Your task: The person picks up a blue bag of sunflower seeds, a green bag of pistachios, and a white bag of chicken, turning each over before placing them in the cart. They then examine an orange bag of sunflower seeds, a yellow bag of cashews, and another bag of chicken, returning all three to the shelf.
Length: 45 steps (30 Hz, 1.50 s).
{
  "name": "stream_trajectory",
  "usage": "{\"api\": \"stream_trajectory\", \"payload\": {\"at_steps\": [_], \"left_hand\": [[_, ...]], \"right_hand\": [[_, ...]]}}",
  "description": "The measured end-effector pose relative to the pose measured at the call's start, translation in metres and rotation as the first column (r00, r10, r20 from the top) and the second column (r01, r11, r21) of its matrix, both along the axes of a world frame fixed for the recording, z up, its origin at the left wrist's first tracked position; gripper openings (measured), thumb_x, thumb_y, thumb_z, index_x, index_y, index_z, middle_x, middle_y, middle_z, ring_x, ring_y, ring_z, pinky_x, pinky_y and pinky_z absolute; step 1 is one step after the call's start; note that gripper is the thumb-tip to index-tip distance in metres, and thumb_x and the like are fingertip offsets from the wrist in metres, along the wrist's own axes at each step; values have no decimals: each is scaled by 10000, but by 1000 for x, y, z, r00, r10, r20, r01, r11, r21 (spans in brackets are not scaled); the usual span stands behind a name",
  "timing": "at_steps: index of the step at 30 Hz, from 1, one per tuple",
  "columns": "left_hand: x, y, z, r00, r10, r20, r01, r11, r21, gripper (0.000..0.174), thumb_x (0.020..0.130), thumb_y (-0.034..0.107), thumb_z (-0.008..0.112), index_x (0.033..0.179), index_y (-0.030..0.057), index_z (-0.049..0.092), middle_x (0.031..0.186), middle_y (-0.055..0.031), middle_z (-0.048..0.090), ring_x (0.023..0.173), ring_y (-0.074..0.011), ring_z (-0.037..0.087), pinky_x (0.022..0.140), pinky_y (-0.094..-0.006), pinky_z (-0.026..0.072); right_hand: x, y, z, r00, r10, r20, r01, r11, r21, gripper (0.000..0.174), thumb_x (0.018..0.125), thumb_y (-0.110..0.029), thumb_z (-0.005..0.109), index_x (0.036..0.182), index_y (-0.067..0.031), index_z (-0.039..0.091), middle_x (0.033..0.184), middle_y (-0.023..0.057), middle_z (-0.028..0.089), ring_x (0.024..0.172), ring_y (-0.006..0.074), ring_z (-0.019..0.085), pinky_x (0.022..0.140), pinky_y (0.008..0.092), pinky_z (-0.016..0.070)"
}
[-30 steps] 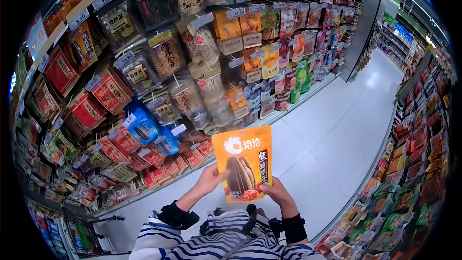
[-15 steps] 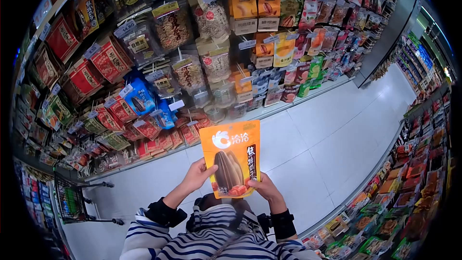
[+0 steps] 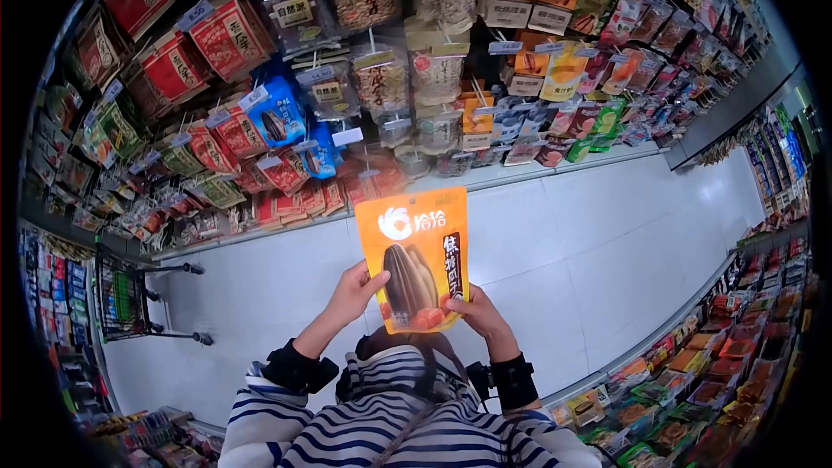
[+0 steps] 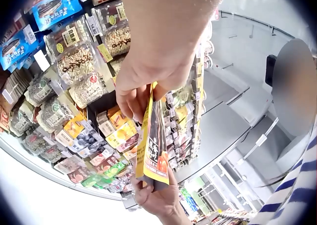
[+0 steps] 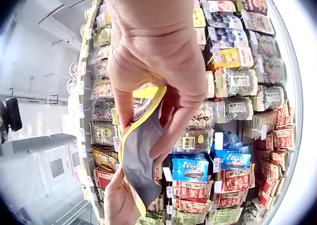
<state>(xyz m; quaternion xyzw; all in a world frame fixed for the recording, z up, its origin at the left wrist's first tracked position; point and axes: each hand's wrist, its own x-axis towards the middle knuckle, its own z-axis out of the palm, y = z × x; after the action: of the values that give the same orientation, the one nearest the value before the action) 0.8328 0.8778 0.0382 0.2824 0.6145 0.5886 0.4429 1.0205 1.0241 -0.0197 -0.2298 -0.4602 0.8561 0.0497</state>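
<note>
An orange-yellow pouch of sunflower seeds (image 3: 414,269) is held upright before the chest in the head view, its printed front facing the camera. My left hand (image 3: 351,291) grips its left edge, thumb on the front. At the lower right edge, my right hand (image 3: 479,312) pinches it, thumb also in front. The left wrist view shows the pouch (image 4: 157,146) side-on, with fingers behind it. From the right wrist, the pouch's grey bottom gusset (image 5: 141,155) is visible between both hands.
Racks of hanging snack packets stand ahead, with blue packets (image 3: 279,113) and red packets (image 3: 232,39) at left. A shopping cart (image 3: 121,295) stands on the white floor (image 3: 563,269) at far left. Another packet display (image 3: 685,373) lines the lower right.
The head view has turned right and down, so the racks appear shifted and the cart shows more fully. The left thumb now rests on the pouch's front; both hands still hold it.
</note>
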Motion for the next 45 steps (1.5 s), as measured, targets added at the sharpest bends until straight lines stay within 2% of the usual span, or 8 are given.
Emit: {"api": "stream_trajectory", "payload": {"at_steps": [8, 13, 23, 27, 33, 35, 43, 45], "left_hand": [[-12, -21, -14, 979, 176, 106, -180, 984, 20, 251, 841, 134, 481, 1044, -14, 482, 904, -4, 554, 813, -49, 490, 729, -196, 391], [-21, -34, -10, 965, 214, 154, -220, 975, 20, 287, 849, 141, 468, 1089, -16, 465, 963, -20, 551, 867, -57, 485, 777, -205, 379], [-32, -77, -19, 950, 270, 155, -290, 949, 125, 312, 846, 120, 467, 1126, -11, 423, 1018, -23, 517, 897, -56, 467, 778, -204, 378], [-34, -103, -11, 933, 327, 152, -352, 918, 185, 323, 840, 102, 474, 1135, -13, 414, 1037, -31, 509, 908, -58, 462, 780, -205, 381], [-51, -161, -12, 913, 405, 41, -404, 892, 204, 326, 840, 106, 468, 1131, -29, 414, 1062, -50, 502, 956, -83, 443, 825, -233, 355], [-60, -182, -10, 908, 412, 76, -419, 879, 229, 324, 838, 106, 468, 1127, -31, 417, 1062, -52, 502, 961, -89, 441, 833, -238, 350], [-98, -265, 12, 899, 397, 184, -434, 861, 264, 312, 839, 106, 463, 1118, -30, 424, 1050, -49, 502, 956, -94, 446, 832, -246, 359], [-105, -284, 16, 911, 402, 91, -412, 880, 237, 309, 842, 116, 461, 1112, -31, 427, 1046, -49, 503, 955, -95, 449, 831, -247, 365]], "right_hand": [[-27, -12, 4, 996, 71, 44, -71, 997, -8, 335, 715, -183, 615, 965, 14, 513, 862, 55, 561, 789, 114, 529, 716, 225, 423], [-43, -19, 8, 995, 96, 19, -94, 992, -81, 315, 719, -150, 618, 968, 7, 508, 854, 51, 560, 766, 114, 532, 708, 235, 430], [-69, -44, 3, 980, 197, -31, -199, 974, -112, 334, 684, -71, 641, 978, 2, 502, 891, 56, 570, 806, 125, 539, 737, 246, 430], [-87, -69, 11, 971, 233, -58, -238, 966, -104, 339, 676, -62, 641, 978, -1, 499, 889, 51, 573, 800, 122, 542, 736, 244, 431], [-117, -114, 18, 941, 335, -49, -336, 942, -11, 348, 666, -53, 640, 980, -8, 497, 860, 48, 583, 770, 120, 552, 714, 235, 438], [-127, -133, 22, 934, 356, -36, -356, 935, 7, 355, 665, -49, 639, 987, -9, 494, 852, 49, 585, 763, 122, 554, 709, 232, 439], [-166, -219, 54, 938, 335, -87, -337, 941, -16, 398, 666, 0, 619, 1035, 11, 470, 949, 59, 561, 835, 131, 537, 762, 254, 426], [-173, -238, 54, 942, 321, -96, -319, 947, 42, 414, 667, 14, 606, 1053, 22, 457, 982, 70, 546, 861, 142, 531, 776, 263, 420]]}}
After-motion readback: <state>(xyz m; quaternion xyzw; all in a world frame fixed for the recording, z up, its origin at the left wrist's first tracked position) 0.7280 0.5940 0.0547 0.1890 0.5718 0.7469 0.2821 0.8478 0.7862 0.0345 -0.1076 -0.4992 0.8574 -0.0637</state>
